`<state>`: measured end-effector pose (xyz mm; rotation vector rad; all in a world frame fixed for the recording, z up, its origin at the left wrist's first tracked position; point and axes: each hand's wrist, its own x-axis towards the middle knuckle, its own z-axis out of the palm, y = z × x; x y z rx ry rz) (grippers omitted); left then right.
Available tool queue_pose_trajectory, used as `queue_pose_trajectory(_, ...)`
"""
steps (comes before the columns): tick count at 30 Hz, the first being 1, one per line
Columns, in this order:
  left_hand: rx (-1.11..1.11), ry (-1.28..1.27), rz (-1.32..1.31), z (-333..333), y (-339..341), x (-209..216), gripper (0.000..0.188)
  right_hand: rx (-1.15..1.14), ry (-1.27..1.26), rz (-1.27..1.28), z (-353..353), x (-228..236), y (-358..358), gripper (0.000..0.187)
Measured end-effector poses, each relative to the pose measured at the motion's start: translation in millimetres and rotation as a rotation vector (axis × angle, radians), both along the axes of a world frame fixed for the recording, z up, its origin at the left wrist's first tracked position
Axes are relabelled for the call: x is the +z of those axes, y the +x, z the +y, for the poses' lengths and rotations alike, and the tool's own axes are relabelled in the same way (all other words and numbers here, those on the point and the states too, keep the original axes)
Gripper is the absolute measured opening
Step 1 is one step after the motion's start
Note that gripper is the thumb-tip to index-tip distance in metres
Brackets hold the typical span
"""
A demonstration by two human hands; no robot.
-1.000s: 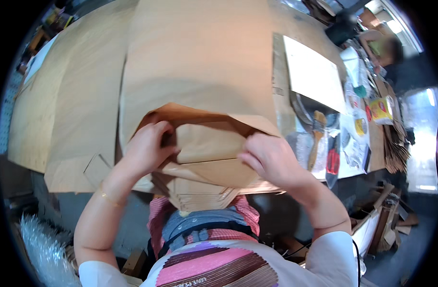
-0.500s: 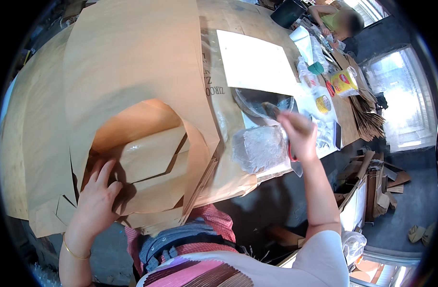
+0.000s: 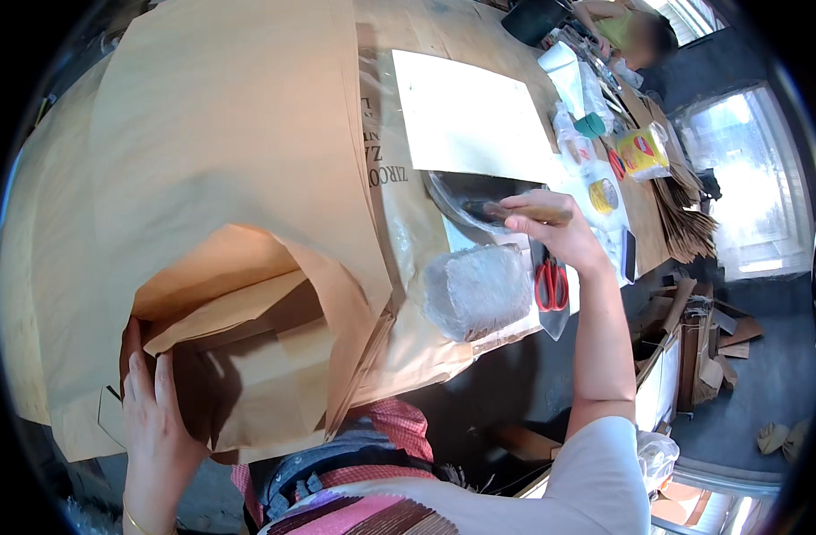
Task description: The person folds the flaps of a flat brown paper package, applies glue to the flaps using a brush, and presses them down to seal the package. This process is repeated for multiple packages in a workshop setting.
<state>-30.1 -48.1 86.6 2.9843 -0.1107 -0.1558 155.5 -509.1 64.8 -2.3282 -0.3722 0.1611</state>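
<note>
On the left, a large brown paper bag point(image 3: 354, 294) lies on a stack with its near end spread into a wide mouth. My left hand point(image 3: 165, 437) is at the left side of that mouth, its fingers closed round the edge of an inner paper flap point(image 3: 239, 308); some fingertips are hidden in the fold. My right hand point(image 3: 573, 236) grips the wooden handle of a brush point(image 3: 542, 214). The brush's head reaches into a dark round bowl point(image 3: 457, 192), partly covered by a white board point(image 3: 470, 111). What the bowl holds is hard to make out.
A plastic-wrapped block point(image 3: 479, 294) and red-handled scissors point(image 3: 551, 285) lie near the table edge. Farther right are a yellow packet point(image 3: 642, 152), a tape roll point(image 3: 602, 196) and folded brown paper point(image 3: 684, 218). Another person point(image 3: 615, 31) works at the far right.
My left hand has shifted left and lifted the inner flap, which lay flat before. The brush in my right hand has turned to lie lower over the bowl, and the scissors are now uncovered.
</note>
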Motion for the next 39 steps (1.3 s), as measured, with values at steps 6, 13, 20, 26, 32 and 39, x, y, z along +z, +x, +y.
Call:
queue_pose_trajectory(6, 0.014, -0.036, 0.175, 0, 11, 14, 0.111, -0.081, 0.131, 0.4, -47, 18, 30, 0.028)
queue_pose_trajectory(13, 0.024, -0.321, 0.246, 21, 23, 4, 0.135, -0.438, 0.893, 0.253, -50, -14, 25, 0.021)
queue_pose_trajectory(20, -0.188, -0.595, 0.148, 49, 29, -12, 0.133, -0.289, 0.884, -0.204, 192, 38, -133, 0.023)
queue_pose_trajectory(26, -0.224, -0.623, 0.085, 52, 22, -30, 0.134, -0.017, 0.671, 0.28, 328, -15, -129, 0.009)
queue_pose_trajectory(32, -0.194, -0.603, 0.106, 48, 22, -38, 0.129, 0.107, 0.597, 0.486, 328, -30, -141, 0.001)
queue_pose_trajectory(39, -0.187, -0.608, 0.075, 45, 21, -32, 0.117, -0.126, 0.151, -0.371, 238, 8, -113, 0.006)
